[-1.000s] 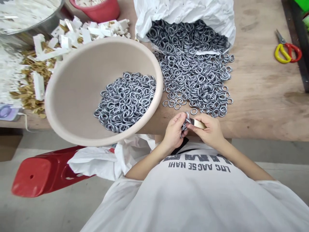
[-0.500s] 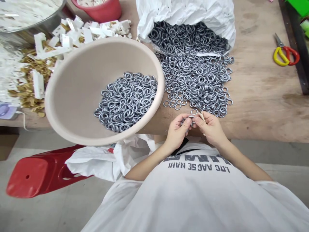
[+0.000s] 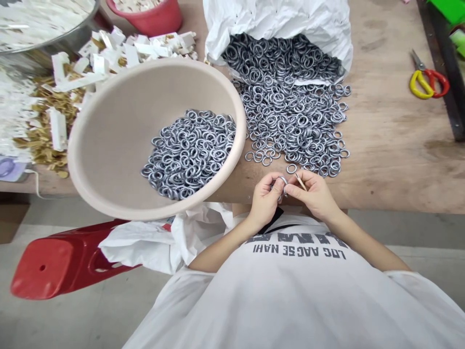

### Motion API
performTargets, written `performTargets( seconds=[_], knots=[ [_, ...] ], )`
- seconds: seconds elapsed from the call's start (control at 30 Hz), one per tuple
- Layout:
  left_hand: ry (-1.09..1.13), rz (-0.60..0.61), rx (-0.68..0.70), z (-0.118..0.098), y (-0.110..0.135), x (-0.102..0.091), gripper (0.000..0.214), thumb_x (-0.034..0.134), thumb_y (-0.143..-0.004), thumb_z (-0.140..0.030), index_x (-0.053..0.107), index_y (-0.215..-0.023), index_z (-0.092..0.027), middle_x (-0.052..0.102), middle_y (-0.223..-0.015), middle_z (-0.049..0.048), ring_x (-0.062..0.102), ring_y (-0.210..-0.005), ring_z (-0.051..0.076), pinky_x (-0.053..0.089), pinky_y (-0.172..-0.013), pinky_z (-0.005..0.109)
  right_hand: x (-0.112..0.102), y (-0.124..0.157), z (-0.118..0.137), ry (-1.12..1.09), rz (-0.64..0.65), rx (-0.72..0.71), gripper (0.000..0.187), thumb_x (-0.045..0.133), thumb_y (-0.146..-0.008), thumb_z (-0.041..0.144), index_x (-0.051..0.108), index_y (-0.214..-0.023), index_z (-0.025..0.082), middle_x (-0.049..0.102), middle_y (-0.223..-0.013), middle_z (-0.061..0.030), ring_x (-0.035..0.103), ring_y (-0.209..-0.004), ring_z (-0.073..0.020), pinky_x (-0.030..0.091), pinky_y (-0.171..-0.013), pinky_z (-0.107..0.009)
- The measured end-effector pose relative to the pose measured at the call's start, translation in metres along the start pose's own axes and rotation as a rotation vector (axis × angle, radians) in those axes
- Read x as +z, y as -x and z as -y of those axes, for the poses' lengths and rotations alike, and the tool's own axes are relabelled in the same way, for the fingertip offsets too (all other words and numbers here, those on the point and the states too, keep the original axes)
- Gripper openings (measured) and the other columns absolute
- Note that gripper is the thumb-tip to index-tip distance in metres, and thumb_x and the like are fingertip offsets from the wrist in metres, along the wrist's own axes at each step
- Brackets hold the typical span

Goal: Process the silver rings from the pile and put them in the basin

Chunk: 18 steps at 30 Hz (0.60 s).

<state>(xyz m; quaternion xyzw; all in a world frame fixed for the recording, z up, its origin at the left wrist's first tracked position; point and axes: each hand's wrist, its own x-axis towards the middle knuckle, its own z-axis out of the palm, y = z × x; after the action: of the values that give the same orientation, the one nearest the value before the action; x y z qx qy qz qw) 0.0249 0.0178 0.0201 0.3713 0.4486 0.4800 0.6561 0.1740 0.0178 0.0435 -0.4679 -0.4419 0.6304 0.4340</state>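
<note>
Largely hidden, a metal ring point(image 3: 282, 181) sits pinched in my left hand point(image 3: 264, 199) at the near edge of the desk point(image 3: 381, 160). My right hand point(image 3: 315, 195), just beside it, grips a thin sliver point(image 3: 301, 182) too small to identify.

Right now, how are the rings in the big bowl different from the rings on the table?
The rings in the bowl sit heaped inside the beige bowl; the rings on the table spill from a white bag and spread out flat. The bowl's heap looks smaller than the table's. Both are the same silver-grey metal rings.
</note>
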Motion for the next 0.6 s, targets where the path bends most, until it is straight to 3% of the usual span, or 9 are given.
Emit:
performTargets(
  seconds=[0.37,0.47,0.6],
  knots=[
    [-0.085,0.141,0.001,0.001,0.001,-0.001,0.039,0.067,-0.087,-0.056,0.069,-0.089,-0.018,0.054,-0.06,-0.0032,0.043,-0.049,0.007,0.035,-0.049,0.021,-0.001,-0.001,-0.003,0.0,0.008,0.026,0.045,0.073,-0.081,0.059,0.05,-0.07,0.022,0.05,-0.062,0.0049,0.047,-0.058,-0.0117,0.041,-0.058,-0.026],
    [-0.065,0.163,0.002,0.0,0.0,-0.001,0.04,0.065,-0.088,-0.057,0.066,-0.083,-0.017,0.053,-0.059,-0.0031,0.042,-0.047,0.007,0.033,-0.048,0.021,-0.005,-0.001,-0.002,0.078,-0.009,-0.086,0.043,0.066,-0.087,0.06,0.054,-0.073,0.021,0.05,-0.065,0.0038,0.047,-0.062,-0.0123,0.04,-0.06,-0.027],
    [-0.021,0.143,-0.033,-0.003,-0.001,-0.002,0.044,0.065,-0.086,-0.061,0.063,-0.079,-0.017,0.051,-0.057,-0.0037,0.04,-0.045,0.007,0.031,-0.044,0.02,-0.011,0.005,0.002,0.387,0.024,-0.26,0.039,0.056,-0.096,0.054,0.06,-0.078,0.021,0.056,-0.069,0.0012,0.05,-0.066,-0.0139,0.038,-0.063,-0.028]
  ],
)
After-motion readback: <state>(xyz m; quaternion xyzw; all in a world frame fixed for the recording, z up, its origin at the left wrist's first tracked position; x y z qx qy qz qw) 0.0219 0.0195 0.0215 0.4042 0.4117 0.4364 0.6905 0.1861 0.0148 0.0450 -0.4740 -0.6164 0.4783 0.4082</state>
